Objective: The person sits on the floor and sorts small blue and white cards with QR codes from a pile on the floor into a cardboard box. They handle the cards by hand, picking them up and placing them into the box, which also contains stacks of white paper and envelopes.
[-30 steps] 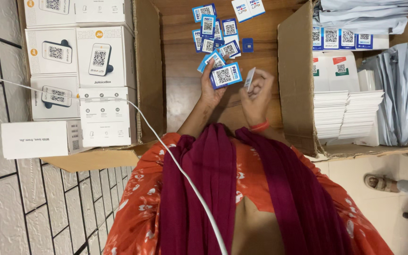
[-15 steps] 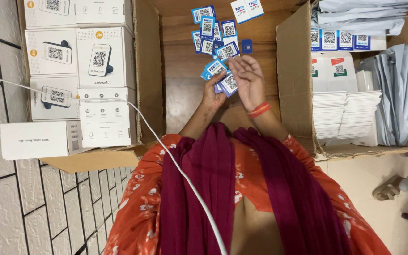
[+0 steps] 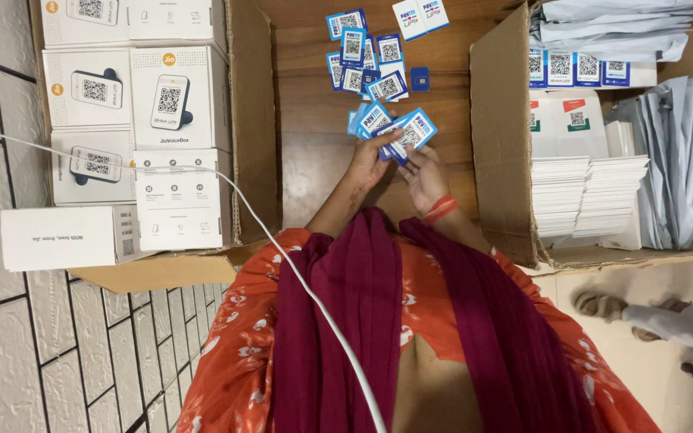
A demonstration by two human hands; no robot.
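over the wooden table [image 3: 314,96], hands [image 3: 399,160] have fanned the cards [image 3: 395,128] wider

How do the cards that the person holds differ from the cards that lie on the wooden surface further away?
The held cards are fanned between the left hand and the right hand; the loose cards lie spread on the wooden surface, untouched. The held cards are fewer and overlap closely; the loose cards are more numerous and scattered, and two lie apart at the top. Both groups are small cards with blue borders and square code patterns.

Blue-bordered code cards [image 3: 395,128] fanned, held above wooden surface.
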